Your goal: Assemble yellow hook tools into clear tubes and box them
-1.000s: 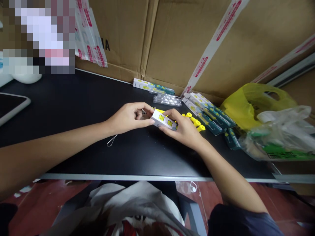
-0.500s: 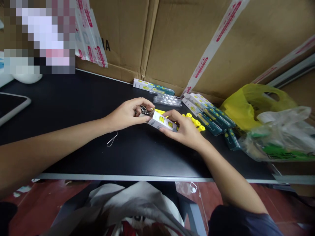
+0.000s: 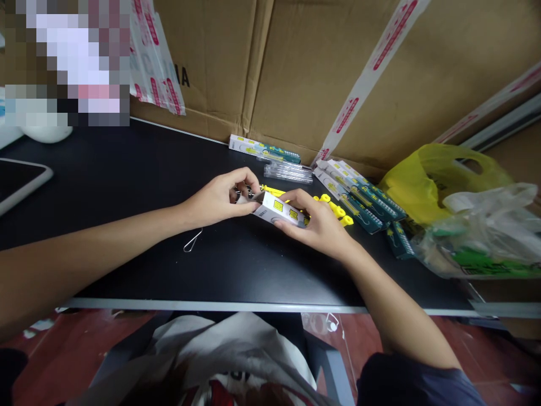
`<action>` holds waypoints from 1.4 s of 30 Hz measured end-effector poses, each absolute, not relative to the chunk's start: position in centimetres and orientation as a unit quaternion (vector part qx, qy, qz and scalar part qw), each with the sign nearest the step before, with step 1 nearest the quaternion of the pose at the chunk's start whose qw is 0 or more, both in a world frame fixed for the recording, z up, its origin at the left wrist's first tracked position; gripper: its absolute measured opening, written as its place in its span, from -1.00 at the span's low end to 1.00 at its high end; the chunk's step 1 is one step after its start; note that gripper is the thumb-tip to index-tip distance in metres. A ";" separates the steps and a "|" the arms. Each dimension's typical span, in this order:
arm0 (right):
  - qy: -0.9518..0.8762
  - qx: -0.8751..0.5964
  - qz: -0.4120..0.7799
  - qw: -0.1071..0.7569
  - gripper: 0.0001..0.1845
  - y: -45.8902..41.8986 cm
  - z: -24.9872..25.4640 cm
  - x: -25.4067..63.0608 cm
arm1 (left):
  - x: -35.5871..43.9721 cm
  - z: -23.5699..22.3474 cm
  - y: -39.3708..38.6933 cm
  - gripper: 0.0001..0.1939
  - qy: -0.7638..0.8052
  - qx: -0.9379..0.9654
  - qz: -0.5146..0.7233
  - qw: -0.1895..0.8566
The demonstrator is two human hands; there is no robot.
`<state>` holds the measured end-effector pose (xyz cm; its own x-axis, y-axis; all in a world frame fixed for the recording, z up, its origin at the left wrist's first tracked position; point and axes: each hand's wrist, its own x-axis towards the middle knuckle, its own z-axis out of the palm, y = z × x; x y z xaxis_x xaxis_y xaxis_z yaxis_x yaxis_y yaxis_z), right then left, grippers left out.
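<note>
My right hand (image 3: 319, 223) grips a narrow white box (image 3: 279, 210) with yellow printing, its fingers on the far side and thumb on the near side. The box's end toward the left is open, and a flap sticks out there. At that end my left hand (image 3: 222, 194) is closed, with its thumb against the box edge and its fingers curled over the flap. Bent metal wire pieces (image 3: 250, 192) show partly behind the left fingers. Yellow plastic pieces (image 3: 338, 211) lie behind the right hand. One loose wire hook (image 3: 193, 241) rests on the black table by my left wrist.
Behind the hands lie a printed box (image 3: 264, 149) and clear plastic tubes (image 3: 288, 172). Several green-and-white boxes (image 3: 359, 194) are stacked at right, beside a yellow bag (image 3: 416, 180) and a clear bag (image 3: 486, 242). Large cardboard (image 3: 321, 73) stands along the table's back edge.
My left fingers have shifted slightly and curl closer over the box's open end. Less of the wire bundle shows now. The right hand and box are nearly still.
</note>
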<state>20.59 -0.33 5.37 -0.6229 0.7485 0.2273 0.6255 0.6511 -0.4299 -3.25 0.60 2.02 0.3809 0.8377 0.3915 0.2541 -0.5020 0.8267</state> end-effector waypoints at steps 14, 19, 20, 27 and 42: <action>-0.895 -0.375 0.146 0.191 -0.63 -0.2 5.2 20.6 | -3.6 3.2 0.1 -0.87 0.363 0.840 0.303 0.266; -0.900 -0.368 0.148 0.180 -0.63 -0.2 5.0 20.5 | -3.0 3.3 0.0 -0.91 0.375 0.721 0.348 0.467; -0.900 -0.369 0.147 0.179 -0.63 -0.2 5.0 20.5 | -2.9 3.3 0.0 -0.90 0.373 0.693 0.352 0.506; -0.899 -0.372 0.139 0.188 -0.63 -0.2 5.1 20.6 | -2.4 3.0 0.2 -0.87 0.395 0.610 0.377 0.574; -0.903 -0.380 0.111 0.169 -0.64 -0.1 4.8 20.5 | -2.3 2.0 0.2 -0.85 0.375 0.595 0.405 0.584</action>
<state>20.55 -0.07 4.78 -0.6544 0.7234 0.2202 0.6484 0.6866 -0.3289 -2.30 0.17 2.02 0.3896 0.9200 0.0438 -0.0265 -0.0363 0.9990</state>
